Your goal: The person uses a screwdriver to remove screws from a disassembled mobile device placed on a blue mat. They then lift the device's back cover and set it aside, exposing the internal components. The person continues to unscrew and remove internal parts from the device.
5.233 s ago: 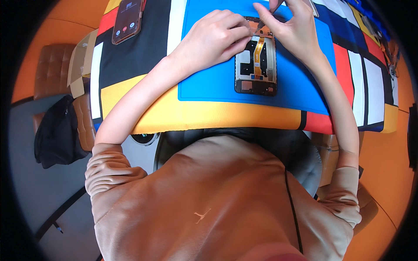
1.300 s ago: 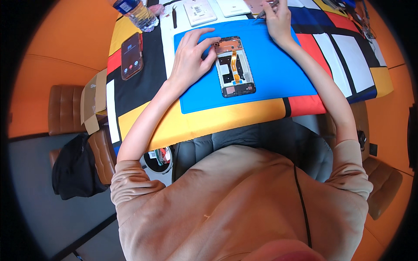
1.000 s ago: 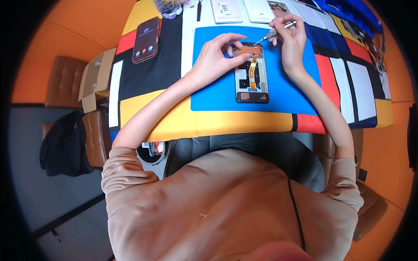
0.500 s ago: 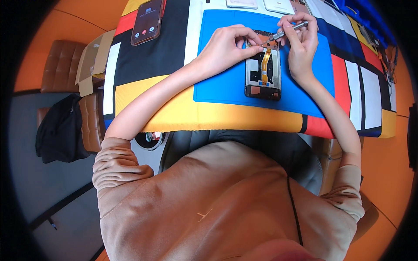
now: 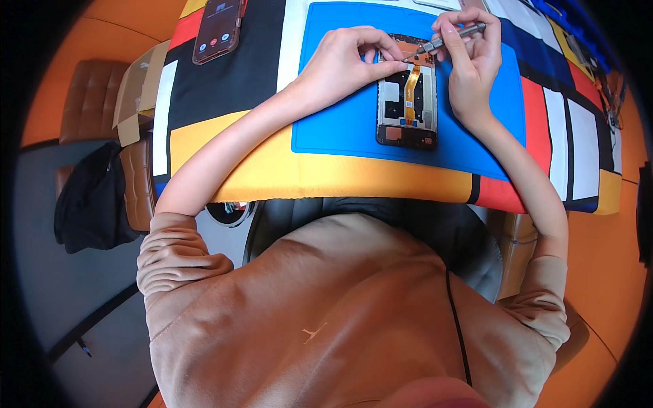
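A phone with its back cover off [image 5: 426,102] lies on a blue mat [image 5: 340,129], its inside facing up. An orange ribbon cable [image 5: 411,88] runs down its middle. My right hand [image 5: 471,75] holds a slim grey screwdriver [image 5: 445,42], slanted so that its tip points down left at the phone's upper part. Thumb and forefinger of my left hand [image 5: 347,64] are closed together over the phone's upper left, right by the screwdriver tip. Whatever lies between those fingertips is too small or hidden to make out.
A second phone with its screen lit [image 5: 219,30] lies at the table's far left. The tablecloth [image 5: 238,160] has coloured blocks. A cardboard box [image 5: 139,95] and a black cloth item [image 5: 98,197] sit on brown seats to the left.
The whole scene sits slightly higher and further left in the picture. Both hands keep nearly the same pose at the phone, with the screwdriver tip still beside my left fingertips.
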`<state>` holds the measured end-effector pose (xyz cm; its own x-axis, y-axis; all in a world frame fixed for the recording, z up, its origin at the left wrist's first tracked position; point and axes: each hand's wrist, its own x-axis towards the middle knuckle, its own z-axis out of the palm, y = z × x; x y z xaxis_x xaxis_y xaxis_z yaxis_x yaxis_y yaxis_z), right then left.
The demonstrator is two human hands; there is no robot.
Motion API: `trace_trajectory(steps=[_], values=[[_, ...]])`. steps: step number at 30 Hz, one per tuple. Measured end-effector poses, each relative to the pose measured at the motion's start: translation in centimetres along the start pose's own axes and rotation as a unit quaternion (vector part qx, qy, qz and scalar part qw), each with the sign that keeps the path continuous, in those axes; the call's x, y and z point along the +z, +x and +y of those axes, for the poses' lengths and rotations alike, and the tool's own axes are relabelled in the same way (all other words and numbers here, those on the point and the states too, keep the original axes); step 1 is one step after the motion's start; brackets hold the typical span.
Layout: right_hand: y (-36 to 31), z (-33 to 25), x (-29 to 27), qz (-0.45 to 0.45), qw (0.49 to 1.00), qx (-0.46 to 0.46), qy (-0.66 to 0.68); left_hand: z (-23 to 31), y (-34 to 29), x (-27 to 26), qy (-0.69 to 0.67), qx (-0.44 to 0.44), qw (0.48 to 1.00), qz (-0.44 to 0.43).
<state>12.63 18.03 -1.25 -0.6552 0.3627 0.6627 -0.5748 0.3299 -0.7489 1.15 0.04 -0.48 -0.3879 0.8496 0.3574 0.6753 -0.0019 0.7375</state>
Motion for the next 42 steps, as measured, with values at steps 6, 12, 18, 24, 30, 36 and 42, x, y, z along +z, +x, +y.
trace_trajectory(steps=[6,12,18,24,30,36,42], values=[[-0.4,-1.0,1.5,0.054,0.997,0.046,0.036,0.0,0.0,-0.1,-0.014,0.013,1.0,0.0],[-0.3,-0.9,1.6,0.054,0.997,0.04,0.028,-0.8,0.2,0.4,-0.016,0.025,0.999,0.016],[-0.5,-1.3,1.6,0.058,0.996,0.047,0.045,-1.1,0.0,0.5,-0.016,0.018,1.0,0.015],[-0.4,-1.3,1.6,0.042,0.998,0.032,0.039,-0.6,0.0,0.3,-0.019,-0.002,1.0,0.005],[-0.4,-1.0,1.6,0.035,0.998,0.019,0.053,0.0,-0.2,-0.3,0.015,0.017,1.0,-0.018],[-0.7,-1.1,1.7,0.026,0.999,0.003,0.026,0.2,-0.2,-0.2,0.014,0.011,1.0,-0.025],[-0.8,-1.1,1.8,0.007,0.998,0.008,0.054,0.0,-0.2,-0.1,0.017,0.016,1.0,-0.017]])
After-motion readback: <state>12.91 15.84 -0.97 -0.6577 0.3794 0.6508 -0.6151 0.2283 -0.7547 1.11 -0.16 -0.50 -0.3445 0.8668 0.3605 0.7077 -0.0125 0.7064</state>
